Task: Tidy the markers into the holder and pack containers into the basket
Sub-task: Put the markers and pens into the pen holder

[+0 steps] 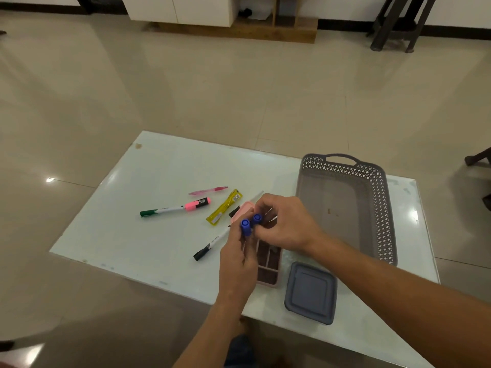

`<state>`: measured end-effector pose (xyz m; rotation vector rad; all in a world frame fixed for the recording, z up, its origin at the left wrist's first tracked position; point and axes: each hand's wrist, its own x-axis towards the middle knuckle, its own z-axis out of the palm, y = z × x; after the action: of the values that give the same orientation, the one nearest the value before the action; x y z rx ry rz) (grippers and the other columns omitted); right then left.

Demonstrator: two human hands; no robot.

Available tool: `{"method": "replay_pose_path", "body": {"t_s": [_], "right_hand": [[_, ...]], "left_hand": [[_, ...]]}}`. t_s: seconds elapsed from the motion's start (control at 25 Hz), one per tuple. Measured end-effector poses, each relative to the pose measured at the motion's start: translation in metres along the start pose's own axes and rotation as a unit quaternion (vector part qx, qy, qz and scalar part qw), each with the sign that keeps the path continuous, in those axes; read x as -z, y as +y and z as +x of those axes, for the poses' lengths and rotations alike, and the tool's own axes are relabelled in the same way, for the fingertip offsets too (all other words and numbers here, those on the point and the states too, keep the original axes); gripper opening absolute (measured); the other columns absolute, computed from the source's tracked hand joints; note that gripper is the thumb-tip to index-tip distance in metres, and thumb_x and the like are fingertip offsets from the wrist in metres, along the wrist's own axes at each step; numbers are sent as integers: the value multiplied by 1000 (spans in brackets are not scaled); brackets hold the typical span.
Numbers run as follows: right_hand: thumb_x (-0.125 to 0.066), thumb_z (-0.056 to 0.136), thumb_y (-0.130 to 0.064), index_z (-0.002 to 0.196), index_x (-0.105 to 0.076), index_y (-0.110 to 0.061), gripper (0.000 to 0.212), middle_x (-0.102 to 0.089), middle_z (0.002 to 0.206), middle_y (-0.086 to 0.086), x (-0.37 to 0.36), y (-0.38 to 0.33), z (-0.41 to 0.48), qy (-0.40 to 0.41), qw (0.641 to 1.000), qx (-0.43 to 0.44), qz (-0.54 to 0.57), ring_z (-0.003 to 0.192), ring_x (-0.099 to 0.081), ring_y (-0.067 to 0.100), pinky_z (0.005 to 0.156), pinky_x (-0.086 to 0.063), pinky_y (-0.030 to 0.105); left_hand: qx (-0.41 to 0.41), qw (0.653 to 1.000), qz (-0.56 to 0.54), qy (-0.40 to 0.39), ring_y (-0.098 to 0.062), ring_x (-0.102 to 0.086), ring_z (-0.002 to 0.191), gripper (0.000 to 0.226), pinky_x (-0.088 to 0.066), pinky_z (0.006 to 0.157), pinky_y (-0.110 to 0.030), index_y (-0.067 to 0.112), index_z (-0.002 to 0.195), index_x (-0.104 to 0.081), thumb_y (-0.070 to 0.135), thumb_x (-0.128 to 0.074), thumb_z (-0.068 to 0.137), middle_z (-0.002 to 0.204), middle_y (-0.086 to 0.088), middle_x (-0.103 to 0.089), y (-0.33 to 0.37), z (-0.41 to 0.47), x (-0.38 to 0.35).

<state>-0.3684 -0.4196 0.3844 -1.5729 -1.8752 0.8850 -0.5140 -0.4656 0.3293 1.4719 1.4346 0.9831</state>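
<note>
My left hand (236,251) grips a blue-capped marker (245,227) upright. My right hand (284,224) pinches a second blue-capped marker (257,218) beside it. Both hands hover over a pink compartmented holder (269,266) lying on the white table (132,235). On the table lie a green-capped marker (162,210), a pink highlighter (198,203), a pink pen (208,190), a yellow packet (224,207) and a black-capped marker (212,245). A grey lidded container (310,292) sits at the front. The grey basket (377,181) stands to the right with nothing in it.
The table's near edge runs just under my forearms. Tiled floor surrounds the table. A cabinet (202,9) and a dark stool (398,22) stand far behind.
</note>
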Motion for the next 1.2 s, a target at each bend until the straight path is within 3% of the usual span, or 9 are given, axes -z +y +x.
{"method": "replay_pose_path", "body": {"t_s": [0.16,0.32,0.52,0.64,0.76,0.84,1.0,1.12,1.2], "right_hand": [[-77,74,-21,87,-60,-34,26,-67,77,-16,-6,6,1,-36,999,-18,-26,72,-70,9,66,-58,21],[-75,75,-22,95,-66,-29,22,-74,89,-4,-21,22,7,-64,995,-61,-40,76,-72,12,73,-62,32],[-74,78,-20,105,-69,-30,29,-74,99,-9,-28,19,15,-75,995,-63,-34,85,-71,7,80,-61,27],[-71,83,-24,100,-72,-24,17,-73,97,-9,-28,6,27,-55,996,-22,-67,84,-69,7,81,-60,29],[-65,88,-19,101,-75,-20,16,-74,100,-6,-26,-6,56,-15,997,1,-72,88,-69,10,86,-58,29],[-61,92,-17,106,-76,-21,21,-74,107,-3,-36,-9,77,-37,993,6,-112,96,-67,15,91,-54,30],[-59,93,-16,116,-72,-21,27,-68,118,4,-100,-9,99,-230,929,53,-284,110,-63,26,88,-52,37],[-61,92,-7,117,-65,-12,26,-61,114,10,-148,-10,104,-323,851,123,-394,104,-62,31,72,-45,39],[-61,93,-6,120,-62,-11,27,-58,116,12,-166,-6,109,-347,831,126,-416,107,-59,33,73,-44,40]], "left_hand": [[20,1000,12,2,13,-58,104,45,-49,99,-19,22,147,-42,14,-46,103,115,30,-55,-6,-5,-6],[47,998,36,11,-4,-61,108,45,-51,103,-34,23,148,-41,19,-47,103,128,8,-61,-19,-4,-13],[43,999,29,13,7,-48,121,54,-40,103,-14,30,151,-37,19,-55,101,140,19,-48,-24,-5,-12],[34,996,-12,84,9,-47,126,47,-39,100,-8,30,147,-44,19,-53,102,141,24,-49,-21,2,-2],[120,964,-47,232,-3,-57,119,33,-47,94,-21,25,132,-56,13,-49,102,127,14,-62,-30,27,20],[199,939,2,279,-14,-61,112,31,-50,90,-30,24,124,-58,9,-48,99,118,9,-65,-51,38,41],[281,926,96,235,-22,-62,108,32,-48,93,-39,20,124,-60,11,-47,97,120,3,-67,-99,44,69],[259,933,98,228,-19,-62,107,29,-51,93,-40,20,124,-62,14,-48,98,120,2,-67,-115,59,72],[226,940,81,242,-15,-61,105,25,-52,92,-38,22,119,-64,15,-49,99,116,4,-68,-119,72,70]]}}
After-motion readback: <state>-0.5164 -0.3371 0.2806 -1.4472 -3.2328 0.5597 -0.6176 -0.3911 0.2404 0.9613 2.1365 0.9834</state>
